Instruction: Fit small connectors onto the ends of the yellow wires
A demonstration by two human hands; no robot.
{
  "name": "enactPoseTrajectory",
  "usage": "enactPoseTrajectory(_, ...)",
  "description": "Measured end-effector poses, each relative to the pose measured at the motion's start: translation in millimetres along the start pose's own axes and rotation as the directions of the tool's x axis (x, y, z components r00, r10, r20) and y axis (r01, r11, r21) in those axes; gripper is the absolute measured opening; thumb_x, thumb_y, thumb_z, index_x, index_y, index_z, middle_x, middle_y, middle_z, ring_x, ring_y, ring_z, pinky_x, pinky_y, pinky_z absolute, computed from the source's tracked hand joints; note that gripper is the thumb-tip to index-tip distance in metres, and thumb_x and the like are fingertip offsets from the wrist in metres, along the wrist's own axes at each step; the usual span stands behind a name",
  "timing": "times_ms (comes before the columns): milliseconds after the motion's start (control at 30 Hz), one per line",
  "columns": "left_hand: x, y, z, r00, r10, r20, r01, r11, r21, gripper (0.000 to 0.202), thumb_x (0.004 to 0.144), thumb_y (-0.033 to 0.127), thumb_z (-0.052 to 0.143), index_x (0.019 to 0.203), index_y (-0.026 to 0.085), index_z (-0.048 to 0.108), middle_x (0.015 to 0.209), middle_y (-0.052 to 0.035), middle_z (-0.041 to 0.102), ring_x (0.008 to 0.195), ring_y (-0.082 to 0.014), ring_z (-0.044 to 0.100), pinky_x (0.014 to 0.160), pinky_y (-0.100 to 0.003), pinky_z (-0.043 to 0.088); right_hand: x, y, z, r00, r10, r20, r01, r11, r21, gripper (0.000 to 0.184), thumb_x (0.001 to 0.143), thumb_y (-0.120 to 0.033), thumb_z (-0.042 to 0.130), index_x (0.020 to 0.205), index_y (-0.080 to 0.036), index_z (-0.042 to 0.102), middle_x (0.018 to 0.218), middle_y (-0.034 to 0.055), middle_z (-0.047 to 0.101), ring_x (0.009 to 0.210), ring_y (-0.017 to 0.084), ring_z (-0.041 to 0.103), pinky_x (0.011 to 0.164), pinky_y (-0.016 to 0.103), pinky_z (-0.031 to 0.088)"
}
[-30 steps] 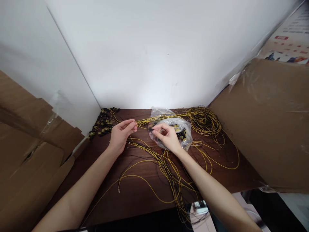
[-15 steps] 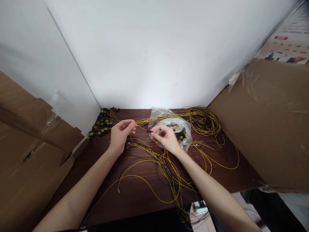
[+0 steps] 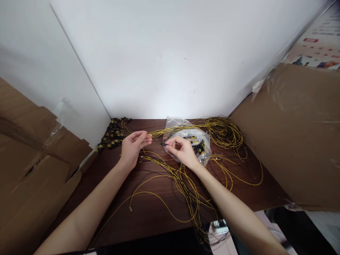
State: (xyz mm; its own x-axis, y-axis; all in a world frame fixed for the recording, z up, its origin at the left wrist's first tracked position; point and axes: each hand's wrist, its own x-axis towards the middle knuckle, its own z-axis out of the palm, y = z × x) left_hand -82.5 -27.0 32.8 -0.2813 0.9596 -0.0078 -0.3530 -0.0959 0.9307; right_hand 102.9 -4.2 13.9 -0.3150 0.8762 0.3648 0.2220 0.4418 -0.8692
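Note:
My left hand pinches the end of a thin yellow wire between thumb and fingers, over the dark wooden table. My right hand is closed on a small black connector, a few centimetres to the right of the wire's end. Behind the right hand lies a clear plastic bag with more black-and-yellow connectors in it. Loose yellow and black wires spread across the table under both forearms.
A row of finished black connectors lies at the back left by the white wall. A tangle of yellow wire sits at the back right. Cardboard sheets stand to the right, and more cardboard to the left. The table's front edge is near my elbows.
The right hand with the connector has crept slightly left toward the wire end in the left hand. Otherwise nothing has moved.

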Motion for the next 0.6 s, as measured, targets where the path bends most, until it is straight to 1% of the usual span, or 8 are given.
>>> enactPoseTrajectory(133,1.6,-1.5,-0.5,0.999,-0.05,0.008,0.05,0.996,-0.07,0.024,0.063,0.023,0.074,0.081,0.009,0.064,0.074,-0.0059,0.069,0.068,-0.0129,0.065,0.069,-0.025,0.053,0.7,3.6,0.2,0.998,0.063,-0.031,-0.061,0.997,0.052,0.013,0.073,-0.025,0.063,0.08,-0.015,0.065,0.071,0.0024,0.062,0.062,0.012,0.053,0.06,0.025,0.043)
enactPoseTrajectory(267,2.3,-2.1,-0.3,0.992,-0.125,-0.002,0.123,0.982,-0.141,0.019,0.064,0.018,0.073,0.079,0.009,0.065,0.072,-0.0058,0.069,0.068,-0.0123,0.065,0.069,-0.024,0.053,1.6,2.9,-0.1,0.992,0.123,-0.026,-0.12,0.988,0.096,0.015,0.071,-0.028,0.064,0.076,-0.015,0.063,0.065,0.001,0.061,0.057,0.011,0.053,0.057,0.024,0.043)
enactPoseTrajectory(400,3.4,-1.3,-1.8,0.986,-0.168,-0.007,0.164,0.972,-0.168,0.014,0.066,0.015,0.07,0.078,0.009,0.066,0.074,-0.0066,0.07,0.067,-0.0113,0.065,0.068,-0.022,0.053,2.0,-0.7,0.5,0.985,0.17,-0.017,-0.167,0.979,0.119,0.016,0.069,-0.029,0.065,0.074,-0.015,0.062,0.065,0.002,0.062,0.053,0.011,0.053,0.052,0.023,0.042)
enactPoseTrajectory(500,4.5,-1.6,-2.9,0.981,-0.194,0.001,0.191,0.963,-0.188,0.011,0.068,0.013,0.068,0.078,0.009,0.066,0.075,-0.0068,0.07,0.067,-0.0108,0.065,0.068,-0.022,0.054,1.6,-3.4,1.5,0.982,0.187,-0.019,-0.184,0.976,0.115,0.016,0.069,-0.029,0.064,0.074,-0.015,0.06,0.064,0.0012,0.061,0.05,0.01,0.051,0.049,0.023,0.041)
enactPoseTrajectory(600,4.6,-2.1,-2.4,0.979,-0.204,0.018,0.203,0.961,-0.187,0.009,0.069,0.013,0.068,0.077,0.009,0.065,0.075,-0.0074,0.071,0.07,-0.0125,0.066,0.072,-0.025,0.054,1.3,-4.8,2.6,0.983,0.182,-0.038,-0.177,0.977,0.116,0.014,0.068,-0.028,0.064,0.071,-0.015,0.059,0.06,-0.0006,0.058,0.049,0.009,0.049,0.049,0.022,0.039)
